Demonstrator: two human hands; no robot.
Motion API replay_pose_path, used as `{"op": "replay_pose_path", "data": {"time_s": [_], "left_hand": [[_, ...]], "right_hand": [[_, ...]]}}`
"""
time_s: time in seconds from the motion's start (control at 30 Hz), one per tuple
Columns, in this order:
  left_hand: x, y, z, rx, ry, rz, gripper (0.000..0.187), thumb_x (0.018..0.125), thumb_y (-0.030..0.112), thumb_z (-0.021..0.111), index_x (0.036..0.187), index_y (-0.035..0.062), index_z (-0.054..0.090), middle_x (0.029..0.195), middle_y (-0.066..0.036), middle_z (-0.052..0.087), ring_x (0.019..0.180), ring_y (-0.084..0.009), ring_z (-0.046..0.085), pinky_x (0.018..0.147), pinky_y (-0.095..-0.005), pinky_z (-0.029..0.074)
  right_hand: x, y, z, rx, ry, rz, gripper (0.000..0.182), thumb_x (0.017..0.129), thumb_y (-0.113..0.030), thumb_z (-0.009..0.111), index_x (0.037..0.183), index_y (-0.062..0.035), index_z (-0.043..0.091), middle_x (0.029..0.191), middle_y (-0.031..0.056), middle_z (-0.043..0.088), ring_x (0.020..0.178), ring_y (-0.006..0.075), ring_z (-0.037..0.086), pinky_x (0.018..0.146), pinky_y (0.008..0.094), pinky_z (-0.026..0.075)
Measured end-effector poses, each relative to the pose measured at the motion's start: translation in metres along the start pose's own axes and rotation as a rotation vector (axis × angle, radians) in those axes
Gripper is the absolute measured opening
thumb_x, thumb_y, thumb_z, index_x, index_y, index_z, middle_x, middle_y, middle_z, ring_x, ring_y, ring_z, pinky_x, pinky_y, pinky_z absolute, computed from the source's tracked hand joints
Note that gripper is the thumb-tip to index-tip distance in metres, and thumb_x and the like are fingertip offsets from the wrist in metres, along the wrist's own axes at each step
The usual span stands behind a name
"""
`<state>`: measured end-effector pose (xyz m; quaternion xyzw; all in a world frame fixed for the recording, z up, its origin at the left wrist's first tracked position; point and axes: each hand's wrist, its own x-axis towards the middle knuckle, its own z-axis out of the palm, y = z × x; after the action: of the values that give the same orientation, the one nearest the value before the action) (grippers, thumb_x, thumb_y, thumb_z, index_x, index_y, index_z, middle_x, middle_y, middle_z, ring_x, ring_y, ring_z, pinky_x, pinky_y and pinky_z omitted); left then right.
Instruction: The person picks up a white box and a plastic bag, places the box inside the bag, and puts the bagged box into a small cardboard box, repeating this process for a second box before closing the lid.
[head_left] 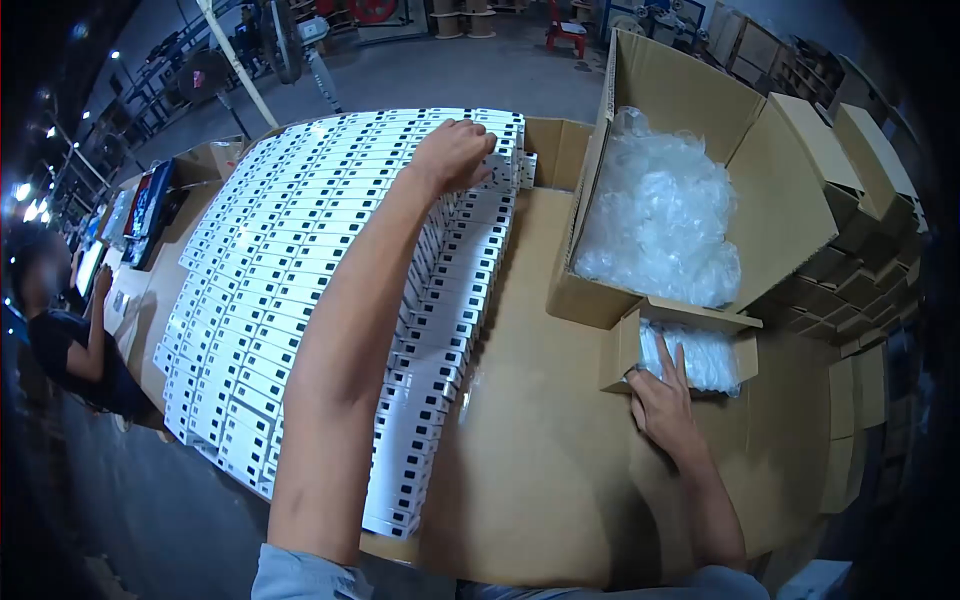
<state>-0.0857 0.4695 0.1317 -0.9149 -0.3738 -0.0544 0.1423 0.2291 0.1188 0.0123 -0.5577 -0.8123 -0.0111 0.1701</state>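
Hands work apart: left hand [455, 152] at 12 o'clock, fingers curled on a white box [497, 165] at the far end of the rows [300, 290]; right hand [662, 400] at 4 o'clock, fingers spread, touching clear bags [705, 358] in the small carton [625, 350].

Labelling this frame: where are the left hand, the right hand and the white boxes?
left hand [458, 152], head view, knuckles.
right hand [663, 408], head view, back of hand.
white boxes [290, 270], head view, middle of the rows.

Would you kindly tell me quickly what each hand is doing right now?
Left hand: closed on a small white box in the far row.
Right hand: open, fingers on clear plastic bags in the brown cardboard carton.
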Motion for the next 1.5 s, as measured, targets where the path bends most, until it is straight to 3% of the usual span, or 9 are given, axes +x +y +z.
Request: {"op": "replay_pose_path", "data": {"time_s": [0.4,0.57,0.73,0.9,1.03,1.13,1.2,1.37,1.5], "left_hand": [[0.012,0.013,0.032,-0.013,0.198,-0.046,0.016,0.088,0.005,0.064,0.102,-0.0003,0.069,0.107,-0.016,0.066,0.105,-0.0320,0.065,0.096,-0.0434,0.053],[0.006,0.015,0.009,-0.098,0.256,-0.158,0.025,0.081,0.006,0.076,0.103,-0.0014,0.067,0.109,-0.017,0.064,0.104,-0.0349,0.065,0.095,-0.0434,0.054],[-0.026,0.046,-0.034,-0.369,0.441,-0.331,0.029,0.079,0.004,0.076,0.105,0.0006,0.064,0.114,-0.020,0.061,0.109,-0.0405,0.060,0.095,-0.0472,0.051],[-0.123,0.155,-0.087,-0.625,0.726,-0.470,0.030,0.079,-0.002,0.073,0.106,-0.0008,0.059,0.102,-0.020,0.066,0.096,-0.0377,0.064,0.085,-0.0440,0.052],[-0.203,0.293,-0.089,-0.815,0.634,-0.403,0.038,0.073,-0.009,0.074,0.107,0.0016,0.061,0.104,-0.016,0.066,0.101,-0.0342,0.066,0.084,-0.0428,0.054],[-0.218,0.368,-0.068,-0.803,0.467,-0.176,0.042,0.070,-0.007,0.078,0.107,0.0052,0.063,0.113,-0.012,0.065,0.112,-0.0345,0.064,0.094,-0.0444,0.055],[-0.212,0.391,-0.076,-0.855,0.292,-0.060,0.040,0.071,-0.002,0.082,0.105,0.0058,0.064,0.119,-0.012,0.063,0.118,-0.0367,0.061,0.100,-0.0458,0.053],[-0.128,0.353,-0.095,-1.032,0.184,0.023,0.026,0.084,0.015,0.082,0.099,0.0012,0.068,0.085,-0.013,0.068,0.077,-0.0252,0.070,0.070,-0.0361,0.056],[-0.001,0.323,-0.086,-0.806,0.270,0.054,0.025,0.085,0.019,0.080,0.100,0.0002,0.073,0.092,-0.018,0.074,0.079,-0.0345,0.072,0.076,-0.0403,0.056]], "right_hand": [[0.004,-0.014,-0.004,-0.016,0.035,0.099,0.034,0.076,0.000,0.067,0.109,-0.0044,0.063,0.105,0.0144,0.069,0.147,0.0414,0.036,0.117,0.0776,0.013],[-0.006,-0.033,-0.024,0.009,0.096,0.210,0.072,0.077,-0.004,0.070,0.146,-0.0044,0.049,0.118,0.0127,0.068,0.143,0.0387,0.042,0.117,0.0755,0.012],[-0.025,-0.064,-0.053,0.084,0.226,0.317,0.077,0.078,-0.004,0.071,0.149,-0.0048,0.044,0.142,0.0142,0.056,0.138,0.0387,0.046,0.119,0.0660,0.021],[-0.050,-0.099,-0.055,1.023,0.170,0.404,0.080,0.087,-0.007,0.073,0.156,-0.0063,0.034,0.145,0.0193,0.052,0.121,0.0281,0.060,0.100,0.0455,0.051],[-0.068,-0.108,-0.048,1.696,0.164,0.292,0.084,0.099,-0.018,0.068,0.163,-0.0100,0.014,0.147,0.0238,0.047,0.120,0.0261,0.060,0.096,0.0385,0.053],[-0.081,-0.095,-0.039,1.752,0.295,0.318,0.067,0.103,-0.019,0.062,0.160,-0.0081,0.030,0.138,0.0170,0.054,0.115,0.0185,0.059,0.094,0.0317,0.051],[-0.102,-0.075,-0.023,1.684,0.347,0.601,0.029,0.103,-0.009,0.057,0.131,-0.0025,0.063,0.114,0.0051,0.066,0.101,0.0086,0.059,0.088,0.0249,0.048],[-0.166,-0.021,-0.025,1.408,0.358,0.724,0.018,0.101,-0.002,0.054,0.110,0.0011,0.071,0.105,0.0069,0.070,0.094,0.0106,0.063,0.084,0.0245,0.052],[-0.174,-0.011,-0.059,1.329,0.427,0.781,0.018,0.098,-0.001,0.058,0.108,0.0012,0.072,0.100,0.0050,0.071,0.084,0.0102,0.066,0.078,0.0259,0.056]]}}
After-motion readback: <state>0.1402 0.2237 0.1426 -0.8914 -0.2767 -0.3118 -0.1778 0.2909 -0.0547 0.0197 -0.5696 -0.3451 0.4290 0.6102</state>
